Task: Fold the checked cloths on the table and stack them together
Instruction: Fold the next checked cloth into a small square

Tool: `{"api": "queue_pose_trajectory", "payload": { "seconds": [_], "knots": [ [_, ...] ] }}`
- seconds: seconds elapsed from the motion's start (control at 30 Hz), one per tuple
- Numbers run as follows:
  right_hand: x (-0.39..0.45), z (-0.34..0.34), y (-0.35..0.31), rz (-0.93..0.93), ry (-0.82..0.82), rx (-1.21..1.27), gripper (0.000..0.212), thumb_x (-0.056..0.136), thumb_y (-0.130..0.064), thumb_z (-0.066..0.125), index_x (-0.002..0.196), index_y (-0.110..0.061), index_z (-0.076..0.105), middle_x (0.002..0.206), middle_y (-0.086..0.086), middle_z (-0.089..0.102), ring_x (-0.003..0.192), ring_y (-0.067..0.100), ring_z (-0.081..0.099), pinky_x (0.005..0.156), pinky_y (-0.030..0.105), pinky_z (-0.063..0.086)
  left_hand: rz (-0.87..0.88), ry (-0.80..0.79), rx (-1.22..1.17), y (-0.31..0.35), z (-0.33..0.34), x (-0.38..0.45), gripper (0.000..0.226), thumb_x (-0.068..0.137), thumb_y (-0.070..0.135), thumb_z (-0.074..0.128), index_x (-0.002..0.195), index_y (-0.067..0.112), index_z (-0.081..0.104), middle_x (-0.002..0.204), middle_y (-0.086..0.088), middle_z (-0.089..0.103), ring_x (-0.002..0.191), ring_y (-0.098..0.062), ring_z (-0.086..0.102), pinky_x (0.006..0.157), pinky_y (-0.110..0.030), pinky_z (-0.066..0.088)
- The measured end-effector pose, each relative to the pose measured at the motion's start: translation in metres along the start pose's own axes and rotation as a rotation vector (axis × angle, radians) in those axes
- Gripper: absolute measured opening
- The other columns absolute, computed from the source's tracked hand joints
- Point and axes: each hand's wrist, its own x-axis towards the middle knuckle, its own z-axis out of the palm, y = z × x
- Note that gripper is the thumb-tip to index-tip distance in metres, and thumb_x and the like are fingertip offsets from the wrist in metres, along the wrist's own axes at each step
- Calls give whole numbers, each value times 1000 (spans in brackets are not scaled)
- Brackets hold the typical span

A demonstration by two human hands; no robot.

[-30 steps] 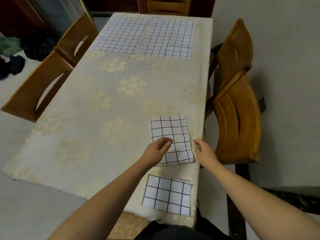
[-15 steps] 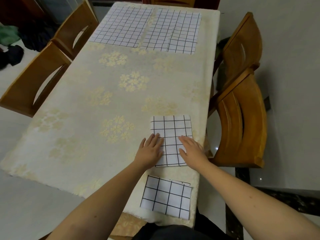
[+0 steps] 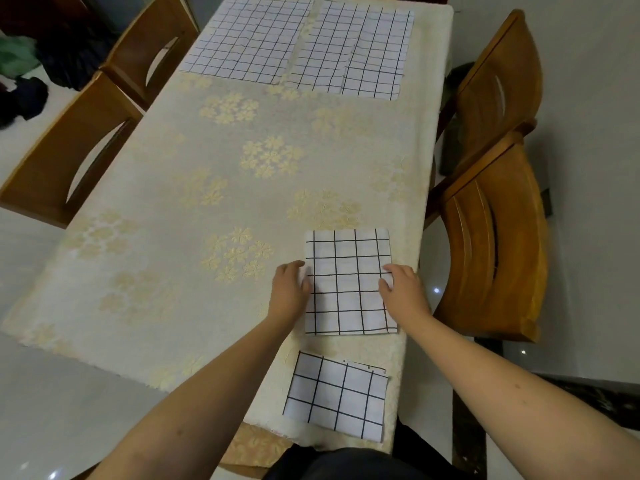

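Left hand (image 3: 290, 288) and right hand (image 3: 401, 289) pinching side edges of folded checked cloth (image 3: 349, 282), second folded cloth (image 3: 336, 393) nearer table edge

Left hand (image 3: 290, 289) and right hand (image 3: 403, 289) grip opposite side edges of the folded cloth (image 3: 349, 282); a second folded cloth (image 3: 336, 393) lies nearer on the desk (image 3: 207, 161).

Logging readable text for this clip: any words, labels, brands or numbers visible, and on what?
None. The folded checked cloth between the left hand and right hand shows only grid lines; the tablecloth shows only flower patterns.
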Motion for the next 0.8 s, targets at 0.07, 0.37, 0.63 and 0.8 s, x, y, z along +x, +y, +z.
{"api": "queue_pose_trajectory", "payload": {
  "seconds": [0.07, 0.37, 0.63, 0.8],
  "knots": [
    [5, -4, -2, 116, -17, 115, 39, 98, -19, 49, 137, -14, 46, 137, 9, 45, 117, 23, 49, 91, 28, 39, -146, 11, -121, 5, -5, 7, 35, 97, 27, 51, 128, 11, 55, 119, -8, 58, 97, -18, 59, 82, -28, 47],
    [17, -4, -4, 475, -25, 434, 50, 91, -16, 65, 135, -8, 43, 133, 15, 52, 116, 30, 53, 87, 32, 44, -446, -264, -243, 11, -11, 26, 31, 85, 25, 71, 110, 9, 62, 89, -6, 63, 81, -20, 61, 76, -32, 53],
    [16, -8, 2, 476, -115, 525, 45, 88, -25, 69, 127, -5, 58, 121, 7, 63, 109, 26, 59, 94, 35, 49, -323, -279, -329, 17, -19, 14, 19, 91, 21, 64, 107, 11, 60, 89, -4, 61, 77, -15, 56, 70, -25, 48],
    [15, -14, 4, 405, -181, 654, 35, 87, -33, 69, 108, -5, 66, 106, 6, 70, 103, 24, 63, 98, 43, 50, -309, -303, -487, 17, -34, 11, 31, 93, 23, 61, 121, 14, 51, 90, -4, 60, 82, -16, 59, 72, -26, 50]
  ]
}}
